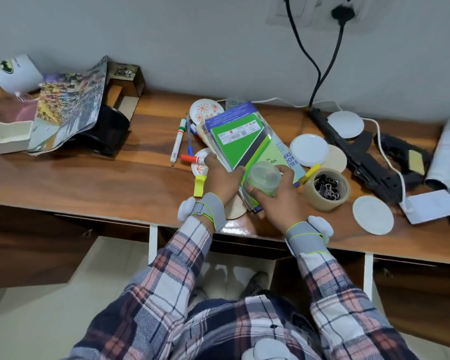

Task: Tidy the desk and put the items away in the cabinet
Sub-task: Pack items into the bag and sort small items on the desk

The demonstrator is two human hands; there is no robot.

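Note:
A stack of booklets with a green cover [240, 141] on top lies tilted in the middle of the wooden desk [94, 178]. My left hand [218, 178] grips the stack's near left edge. My right hand [278, 196] holds a small clear plastic jar [263, 178] over the stack's near end, fingers curled round it. Left of the stack lie a white marker [177, 141], a blue pen [189, 136], a red marker [191, 159] and a yellow sticky tab [199, 185]. Floral coasters [206, 110] sit behind and beside the stack.
A tape roll filled with binder clips [326, 187] stands right of my right hand, with white round lids [309, 149] and a black toy gun [359, 154] beyond. A black pen holder under a magazine [70, 113] and a white tray [7, 136] sit at left. Cabinet doors [34, 245] hang open below.

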